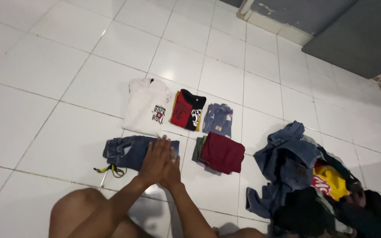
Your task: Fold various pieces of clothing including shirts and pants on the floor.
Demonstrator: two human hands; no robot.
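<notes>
I sit on the white tiled floor with both palms flat and my fingers spread open, holding nothing. My left hand presses on the right end of the folded denim shorts, and my right hand lies just beside it, overlapping at the wrist, so the fold stays flat. The shorts lie in front of my knee, starting a near row beside the maroon folded garment. Behind them sit the white hooded top, the red and black shirt and a small folded denim piece. To my right, well apart from the rows, waits the loose heap of unfolded clothes.
</notes>
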